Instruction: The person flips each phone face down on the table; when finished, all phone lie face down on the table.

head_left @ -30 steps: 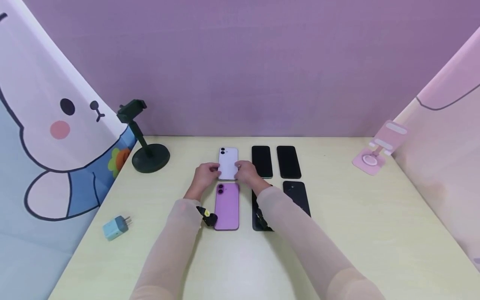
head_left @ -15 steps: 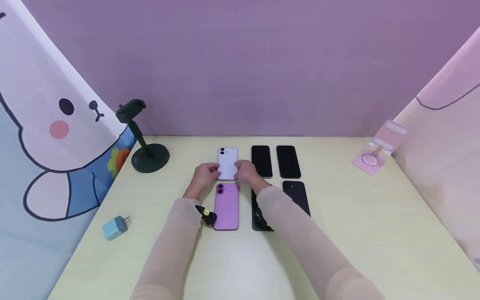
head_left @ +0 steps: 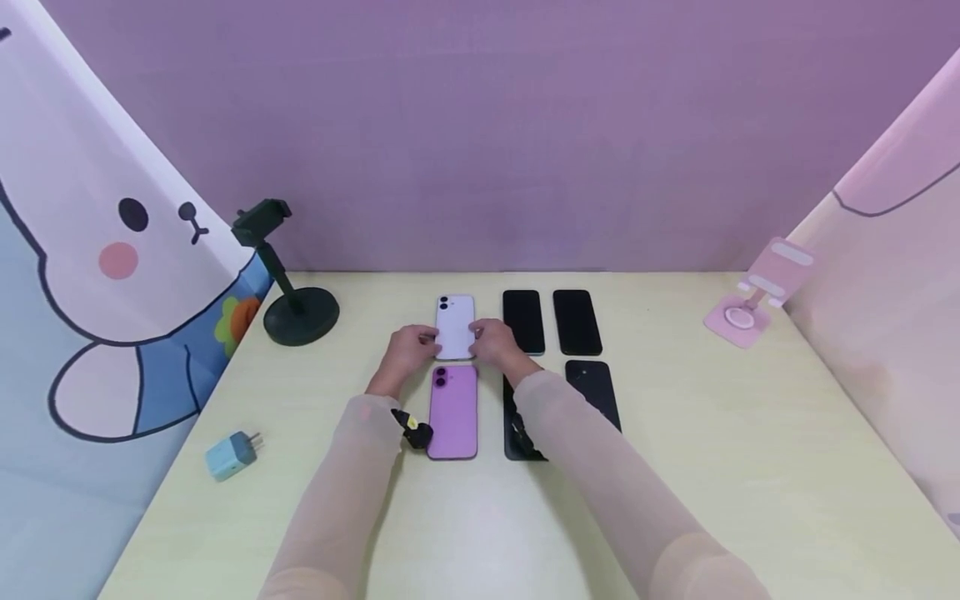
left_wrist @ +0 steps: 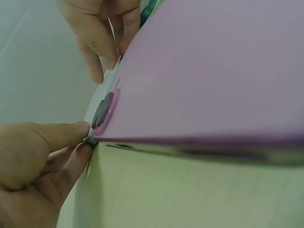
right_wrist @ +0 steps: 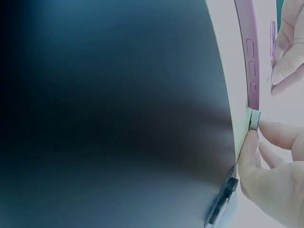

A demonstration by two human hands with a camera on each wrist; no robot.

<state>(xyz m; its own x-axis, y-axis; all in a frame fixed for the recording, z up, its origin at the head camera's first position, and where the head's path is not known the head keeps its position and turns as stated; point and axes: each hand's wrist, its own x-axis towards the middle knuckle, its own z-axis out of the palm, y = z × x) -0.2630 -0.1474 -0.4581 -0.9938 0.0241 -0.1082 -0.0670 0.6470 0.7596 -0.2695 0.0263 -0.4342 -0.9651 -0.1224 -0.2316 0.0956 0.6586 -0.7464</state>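
A pale lavender phone (head_left: 455, 321) lies camera side up near the back of the table, its two lenses at the top left. My left hand (head_left: 406, 354) pinches its left edge near the bottom. On the opposite edge, my right hand (head_left: 497, 343) pinches it between thumb and fingers. Just below sits a purple phone (head_left: 453, 421), looming large in the left wrist view under the wrist camera. My right forearm crosses over a dark phone (head_left: 517, 450) and partly hides it; that dark surface fills most of the right wrist view.
Two black phones (head_left: 523, 323) lie side by side right of the hands, with another dark phone (head_left: 591, 387) below them. A dark green phone stand (head_left: 300, 315) is back left, a pink stand (head_left: 738, 321) back right. A blue charger plug (head_left: 231, 456) rests at left.
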